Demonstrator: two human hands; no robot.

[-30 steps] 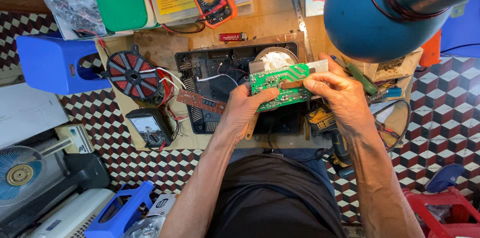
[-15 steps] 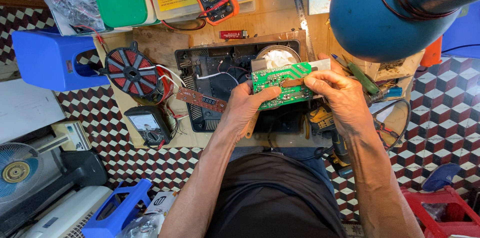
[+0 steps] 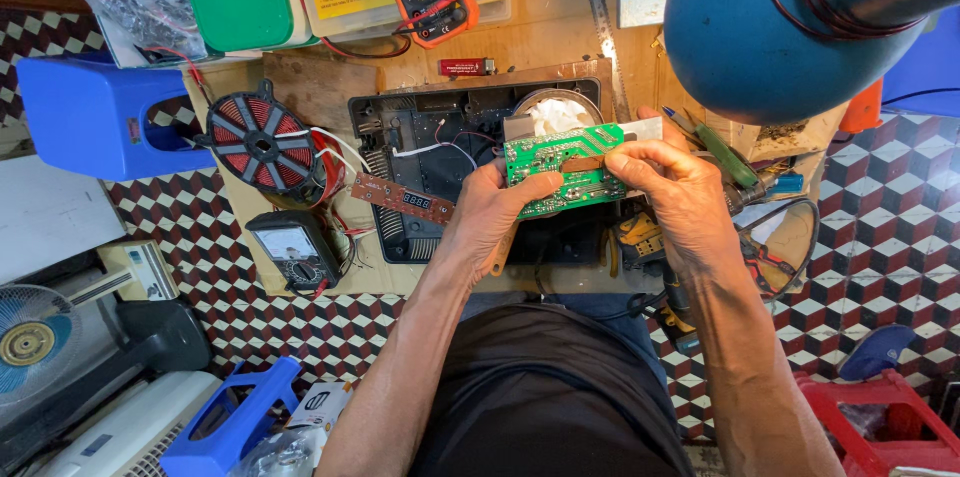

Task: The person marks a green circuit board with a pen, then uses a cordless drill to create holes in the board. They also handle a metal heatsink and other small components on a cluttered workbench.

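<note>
While both hands work above it: the open black plastic appliance casing [image 3: 440, 137] holds loose wires and a round grey part with white wadding [image 3: 556, 115].
Board: green rectangular printed circuit board [image 3: 562, 169], white markings, a brown strip across its middle.
Left hand [image 3: 497, 212]: clenched on the board's lower left edge.
Right hand [image 3: 672, 195]: pinching the board's right edge.
Position: board lifted between both hands, over the casing's right half.

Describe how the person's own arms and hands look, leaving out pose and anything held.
Both forearms are bare, with no sleeves in view. The left hand and right hand wear no gloves; no rings, watch or bracelets are visible. The arms are lean, with tendons showing along them. A dark shirt covers the torso below.
</note>
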